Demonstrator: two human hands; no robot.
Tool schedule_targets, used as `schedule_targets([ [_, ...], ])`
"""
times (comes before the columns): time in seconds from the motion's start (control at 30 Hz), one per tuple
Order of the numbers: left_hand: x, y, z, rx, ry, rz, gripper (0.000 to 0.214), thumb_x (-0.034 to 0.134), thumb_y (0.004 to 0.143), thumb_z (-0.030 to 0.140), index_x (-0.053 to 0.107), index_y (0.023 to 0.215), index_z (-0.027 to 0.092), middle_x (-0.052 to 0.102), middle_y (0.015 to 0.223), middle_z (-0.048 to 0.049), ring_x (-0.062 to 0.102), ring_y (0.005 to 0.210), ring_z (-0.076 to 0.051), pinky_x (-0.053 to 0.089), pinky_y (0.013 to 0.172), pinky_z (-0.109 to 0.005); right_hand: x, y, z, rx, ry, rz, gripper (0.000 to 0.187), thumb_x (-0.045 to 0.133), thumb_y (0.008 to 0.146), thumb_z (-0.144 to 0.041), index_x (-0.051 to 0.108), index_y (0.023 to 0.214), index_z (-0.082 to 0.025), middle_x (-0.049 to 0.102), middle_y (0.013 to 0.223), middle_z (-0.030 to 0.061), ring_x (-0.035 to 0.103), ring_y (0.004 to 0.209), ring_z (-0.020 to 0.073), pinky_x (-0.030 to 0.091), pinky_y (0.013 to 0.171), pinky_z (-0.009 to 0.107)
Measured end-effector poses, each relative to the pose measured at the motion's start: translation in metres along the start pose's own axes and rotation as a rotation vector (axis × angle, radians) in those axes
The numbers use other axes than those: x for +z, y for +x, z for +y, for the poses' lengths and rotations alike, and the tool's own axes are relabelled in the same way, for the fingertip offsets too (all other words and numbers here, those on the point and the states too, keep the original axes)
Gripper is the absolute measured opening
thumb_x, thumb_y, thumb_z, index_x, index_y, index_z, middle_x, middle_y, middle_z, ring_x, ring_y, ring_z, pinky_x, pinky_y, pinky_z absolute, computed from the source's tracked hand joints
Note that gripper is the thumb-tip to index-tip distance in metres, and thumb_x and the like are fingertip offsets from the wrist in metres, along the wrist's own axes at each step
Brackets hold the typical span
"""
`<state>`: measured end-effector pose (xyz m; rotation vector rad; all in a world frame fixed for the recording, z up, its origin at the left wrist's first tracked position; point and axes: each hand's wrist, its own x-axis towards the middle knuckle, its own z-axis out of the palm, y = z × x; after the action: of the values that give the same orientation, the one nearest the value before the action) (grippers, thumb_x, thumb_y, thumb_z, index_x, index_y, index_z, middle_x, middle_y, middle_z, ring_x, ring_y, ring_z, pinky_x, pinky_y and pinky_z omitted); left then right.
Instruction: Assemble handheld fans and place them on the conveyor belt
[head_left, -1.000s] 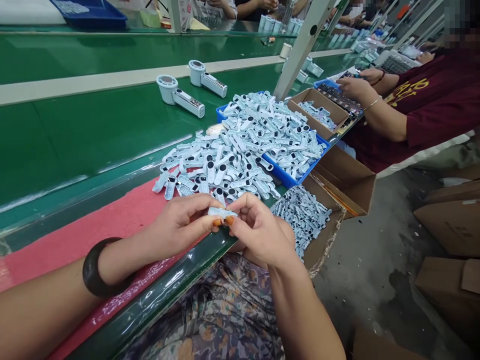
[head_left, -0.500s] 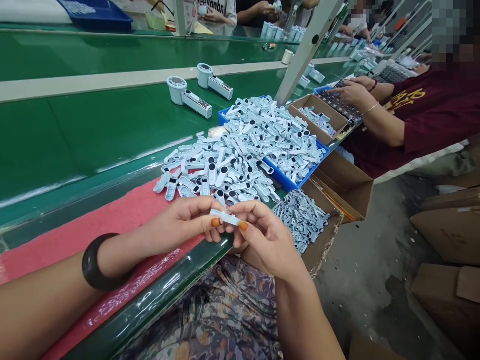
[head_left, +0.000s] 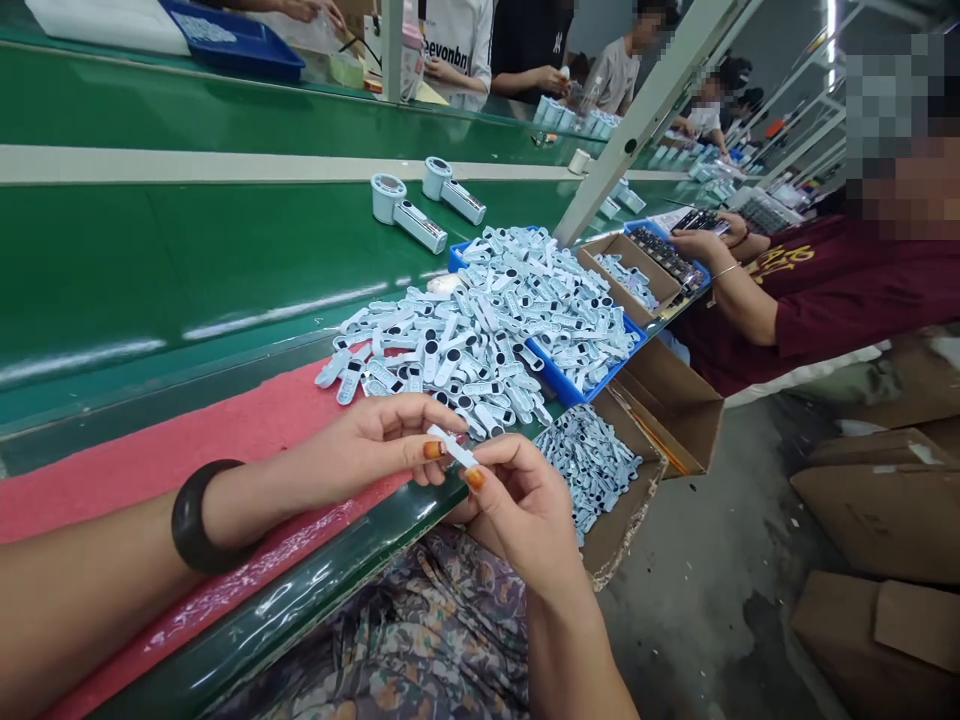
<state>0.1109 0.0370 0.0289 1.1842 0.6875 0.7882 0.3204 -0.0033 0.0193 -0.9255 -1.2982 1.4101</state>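
Observation:
My left hand (head_left: 382, 440) and my right hand (head_left: 517, 500) pinch the two ends of one small pale-blue plastic piece (head_left: 452, 447) over the table's front edge. The piece tilts down towards the right hand. A dark bangle (head_left: 191, 520) sits on my left wrist. Just behind my hands a big heap of the same pale-blue pieces (head_left: 480, 330) spills from a blue tray (head_left: 570, 382) onto the red mat (head_left: 225, 440).
Two finished pale-blue handheld devices (head_left: 409, 212) lie on the green belt (head_left: 150, 260). An open carton (head_left: 600, 470) with more pieces hangs by my right knee. A person in a maroon shirt (head_left: 825, 290) works at the right. Cardboard boxes (head_left: 885, 520) stand on the floor.
The view has tilted up and to the right. My right hand has dropped slightly, so the piece now slants between my hands instead of lying level.

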Motion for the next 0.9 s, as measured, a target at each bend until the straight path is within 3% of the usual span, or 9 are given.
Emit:
schedule_targets([
  [0.13,0.000,0.000,-0.002,0.134,-0.053,0.055,0.023,0.075,0.093,0.037,0.073,0.111,0.023,0.074,0.093,-0.0033,0.072,0.082,-0.012,0.060,0.079,-0.019,0.008,-0.002,0.005,0.010,0.059,0.048,0.013,0.074,0.095,-0.032,0.066,0.095,-0.021,0.063,0.077,-0.0027,0.060,0.061,0.0083,0.049,0.057,0.019],
  [0.3,0.000,0.001,-0.007,0.170,-0.113,0.142,0.016,0.080,0.089,0.036,0.079,0.102,0.025,0.073,0.096,-0.0023,0.069,0.087,-0.009,0.055,0.079,-0.012,0.025,-0.005,0.006,0.013,0.010,0.079,0.021,0.075,0.093,-0.036,0.061,0.090,-0.020,0.063,0.073,-0.0027,0.061,0.057,0.0101,0.050,0.054,0.021],
  [0.43,0.000,0.002,-0.009,0.152,-0.192,0.127,0.020,0.082,0.086,0.039,0.080,0.100,0.025,0.074,0.092,-0.0032,0.069,0.084,-0.010,0.056,0.078,-0.015,0.030,-0.006,0.000,-0.252,-0.412,0.208,0.017,0.073,0.093,-0.030,0.063,0.104,-0.022,0.067,0.085,0.0001,0.066,0.071,0.0133,0.054,0.062,0.023],
  [0.6,0.001,0.003,-0.007,0.163,-0.182,0.149,0.026,0.086,0.081,0.041,0.081,0.097,0.022,0.074,0.094,-0.0051,0.069,0.086,-0.013,0.055,0.079,-0.018,0.026,-0.007,-0.002,-0.618,-0.931,0.183,0.023,0.068,0.100,-0.030,0.064,0.121,-0.022,0.072,0.097,0.0037,0.067,0.083,0.0165,0.051,0.071,0.029],
  [0.7,0.002,0.002,-0.006,0.172,-0.178,0.147,0.026,0.087,0.080,0.041,0.081,0.095,0.021,0.074,0.094,-0.0056,0.069,0.086,-0.013,0.055,0.080,-0.018,0.025,-0.009,0.002,-0.701,-1.054,0.211,0.021,0.066,0.102,-0.032,0.065,0.120,-0.021,0.072,0.097,0.0052,0.067,0.083,0.0183,0.049,0.072,0.031],
  [0.9,0.002,0.000,-0.006,0.166,-0.202,0.113,0.023,0.087,0.081,0.039,0.081,0.093,0.021,0.075,0.093,-0.0060,0.070,0.086,-0.015,0.057,0.079,-0.021,0.027,-0.014,0.004,-0.781,-1.100,0.262,0.018,0.066,0.102,-0.030,0.067,0.118,-0.023,0.071,0.093,0.0050,0.066,0.083,0.0180,0.047,0.074,0.032],
])
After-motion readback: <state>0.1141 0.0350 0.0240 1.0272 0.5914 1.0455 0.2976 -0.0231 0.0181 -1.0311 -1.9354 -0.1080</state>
